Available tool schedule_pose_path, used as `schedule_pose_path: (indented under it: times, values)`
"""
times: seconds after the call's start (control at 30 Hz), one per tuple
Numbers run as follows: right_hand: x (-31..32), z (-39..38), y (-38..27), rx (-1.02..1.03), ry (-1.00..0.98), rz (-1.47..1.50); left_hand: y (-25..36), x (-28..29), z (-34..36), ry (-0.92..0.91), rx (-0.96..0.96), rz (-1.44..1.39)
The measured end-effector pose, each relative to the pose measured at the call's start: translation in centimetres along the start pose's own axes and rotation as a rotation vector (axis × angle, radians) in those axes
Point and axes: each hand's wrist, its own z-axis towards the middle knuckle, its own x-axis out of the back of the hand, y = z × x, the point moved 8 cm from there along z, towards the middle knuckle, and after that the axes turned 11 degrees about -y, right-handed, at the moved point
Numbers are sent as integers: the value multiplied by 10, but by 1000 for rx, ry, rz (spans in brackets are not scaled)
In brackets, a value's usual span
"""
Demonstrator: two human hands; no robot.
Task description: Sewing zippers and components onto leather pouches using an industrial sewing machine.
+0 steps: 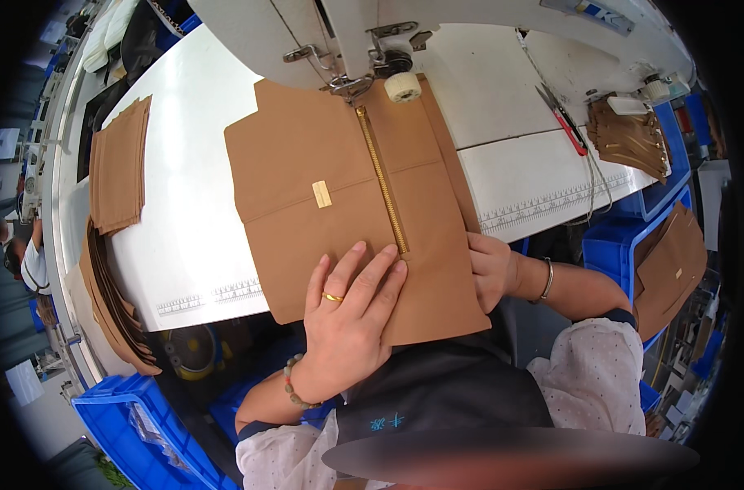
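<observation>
A brown leather-like panel (294, 249) lies on the white table under the needle area of a sewing machine (349, 84). Down its middle runs a gold-toothed zipper (381, 184), its far end beneath the presser foot. A small pale gold label (321, 194) sits left of the zipper. My left hand (347, 314) rests flat on the panel's near part, fingers stretched out and tips close to the zipper's near end. At the panel's right edge, my right hand (494, 271) curls its fingers round the material; some fingertips are hidden. Another brown layer (454, 175) shows beneath along the right side.
Stacked brown pieces (119, 167) lie at the left, with more draped pieces (115, 302) nearer. Red-handled scissors (566, 122) and zippered brown pieces (628, 137) are at the right. Blue crates (147, 437) stand below the table, one holding brown panels (674, 269).
</observation>
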Motion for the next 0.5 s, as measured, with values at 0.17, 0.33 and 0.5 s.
schedule_pose_path:
  times: [0.17, 0.33, 0.5]
  values:
    - [0, 0, -1, 7, 10, -14, 0, -2, 0, -17, 4, 2]
    - [0, -1, -2, 20, 8, -35, -1, -3, -1, -26, 0, 20]
    - [1, -1, 0, 13, -3, 6, 2, 0, 0, -56, -17, 71]
